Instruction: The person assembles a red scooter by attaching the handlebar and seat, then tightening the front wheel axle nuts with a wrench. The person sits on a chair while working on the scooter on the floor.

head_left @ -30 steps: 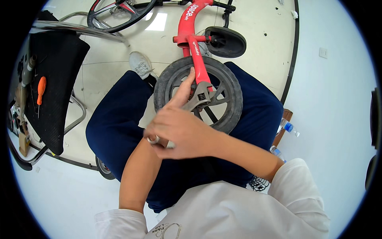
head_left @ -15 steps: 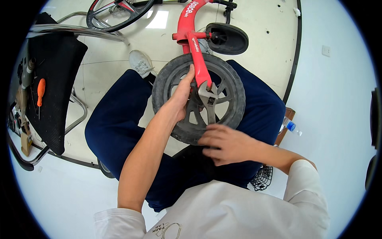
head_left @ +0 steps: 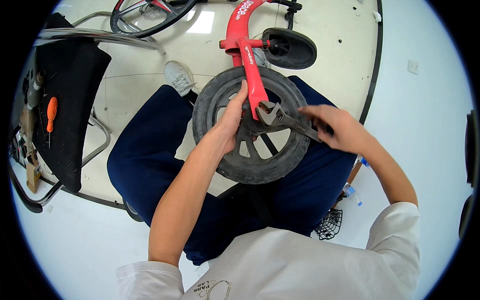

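Note:
A black spoked wheel (head_left: 240, 172) rests across my thighs, with the red fork (head_left: 255, 85) of a small bike running up from its hub. My left hand (head_left: 230, 119) is closed on the wheel's left side, its thumb lying up beside the fork; the other fingers are partly hidden behind the spokes. An adjustable wrench (head_left: 292, 122) has its jaws at the fork's lower end, by the axle, and its handle slants to the lower right. My right hand (head_left: 340, 131) holds the handle's far end, fingers curled and the index reaching over the tyre. The nut itself is hidden.
A black pedal-like oval pad (head_left: 290, 48) sticks out beside the red frame. On the left, a chair (head_left: 70, 125) bears an orange screwdriver (head_left: 52, 114). Another wheel (head_left: 150, 17) is at the back. A plastic bottle (head_left: 353, 195) and black wire basket (head_left: 330, 224) lie right.
The wrench handle has swung from pointing down toward me to pointing right. My right hand has moved up and right with it. My left hand keeps its place on the wheel.

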Action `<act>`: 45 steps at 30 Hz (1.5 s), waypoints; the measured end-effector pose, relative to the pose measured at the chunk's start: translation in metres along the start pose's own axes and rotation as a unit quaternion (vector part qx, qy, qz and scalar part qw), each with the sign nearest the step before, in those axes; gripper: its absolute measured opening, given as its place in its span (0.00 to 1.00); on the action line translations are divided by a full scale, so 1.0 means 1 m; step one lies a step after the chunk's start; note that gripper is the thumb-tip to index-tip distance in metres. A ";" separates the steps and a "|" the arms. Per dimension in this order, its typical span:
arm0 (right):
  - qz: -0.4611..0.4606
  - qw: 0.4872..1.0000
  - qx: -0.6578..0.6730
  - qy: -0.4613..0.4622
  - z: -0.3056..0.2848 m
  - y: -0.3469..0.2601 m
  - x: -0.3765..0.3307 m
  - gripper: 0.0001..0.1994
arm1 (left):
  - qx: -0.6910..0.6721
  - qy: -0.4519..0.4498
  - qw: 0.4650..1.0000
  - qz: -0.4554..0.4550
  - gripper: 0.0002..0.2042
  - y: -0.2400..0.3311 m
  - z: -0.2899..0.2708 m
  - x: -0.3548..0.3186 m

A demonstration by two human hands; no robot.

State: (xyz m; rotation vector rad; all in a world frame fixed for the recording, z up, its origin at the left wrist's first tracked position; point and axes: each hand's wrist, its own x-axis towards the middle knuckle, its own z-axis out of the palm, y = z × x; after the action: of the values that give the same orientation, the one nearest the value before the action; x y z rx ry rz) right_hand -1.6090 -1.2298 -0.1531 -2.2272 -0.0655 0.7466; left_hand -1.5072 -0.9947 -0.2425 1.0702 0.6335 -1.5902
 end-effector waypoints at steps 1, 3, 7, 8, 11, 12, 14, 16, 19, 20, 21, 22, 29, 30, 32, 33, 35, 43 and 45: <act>0.005 0.999 0.033 -0.006 -0.003 0.003 0.012 0.25 | 0.000 0.000 1.000 0.000 0.44 0.001 0.001 -0.001; -0.012 0.999 0.052 -0.004 0.002 0.003 0.027 0.21 | 0.005 0.004 1.000 0.003 0.43 0.001 0.002 -0.003; -0.081 0.996 -0.012 0.022 0.018 -0.003 0.046 0.17 | -0.008 0.002 1.000 0.015 0.40 0.003 0.002 -0.003; -0.081 0.996 -0.034 0.026 0.020 -0.003 0.051 0.18 | -0.008 -0.002 1.000 0.020 0.39 0.003 0.001 -0.003; -0.056 0.998 -0.038 -0.001 0.012 -0.008 0.051 0.18 | -0.009 -0.007 1.000 0.018 0.38 0.001 0.002 -0.002; -0.040 0.998 -0.037 -0.015 0.007 -0.008 0.053 0.18 | -0.013 -0.008 1.000 0.016 0.38 0.000 0.002 -0.001; -0.054 0.991 -0.100 -0.067 -0.009 -0.008 0.065 0.18 | -0.018 -0.010 1.000 0.017 0.37 0.000 0.004 0.000; -0.093 0.971 -0.187 -0.112 -0.021 -0.009 0.085 0.17 | -0.025 -0.017 0.999 0.029 0.37 -0.001 0.005 0.001; -0.177 0.920 -0.313 -0.153 -0.031 -0.014 0.109 0.15 | 0.001 -0.032 0.999 0.021 0.38 -0.001 0.003 0.002; -0.209 0.902 -0.346 -0.154 -0.031 -0.016 0.118 0.15 | 0.019 -0.028 0.999 0.007 0.38 -0.001 0.002 0.002; -0.252 0.881 -0.372 -0.148 -0.032 -0.018 0.126 0.15 | 0.015 -0.033 0.999 0.010 0.37 -0.001 0.001 0.002; -0.287 0.855 -0.407 -0.146 -0.031 -0.019 0.132 0.15 | 0.015 -0.031 0.999 0.007 0.37 -0.001 0.001 0.002; -0.375 0.774 -0.494 -0.129 -0.029 -0.035 0.144 0.12 | 0.026 -0.020 0.999 -0.007 0.37 0.000 0.002 0.001; -0.395 0.768 -0.491 -0.116 -0.026 -0.038 0.146 0.11 | 0.009 -0.018 1.000 -0.005 0.37 0.000 0.003 0.001; -0.439 0.748 -0.491 -0.081 -0.021 -0.044 0.152 0.10 | -0.014 0.003 1.000 -0.002 0.37 -0.001 0.006 0.001; -0.443 0.749 -0.484 -0.087 -0.018 -0.046 0.154 0.09 | -0.019 0.002 1.000 0.005 0.37 -0.001 0.007 0.000; -0.472 0.748 -0.463 -0.067 -0.015 -0.049 0.157 0.08 | -0.023 -0.001 0.999 0.023 0.36 -0.002 0.008 -0.001; -0.255 0.880 -0.398 0.043 -0.060 -0.030 0.112 0.13 | -0.004 -0.030 0.999 0.039 0.37 -0.001 0.003 0.001; -0.050 0.960 -0.269 0.064 -0.046 -0.034 0.091 0.13 | -0.003 -0.037 0.998 0.042 0.37 -0.001 0.003 0.001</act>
State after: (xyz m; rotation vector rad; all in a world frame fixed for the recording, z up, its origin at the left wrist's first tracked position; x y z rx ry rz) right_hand -1.5036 -1.2116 -0.1499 -2.7575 -0.3508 0.5720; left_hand -1.5091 -0.9972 -0.2420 1.0154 0.5379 -1.5470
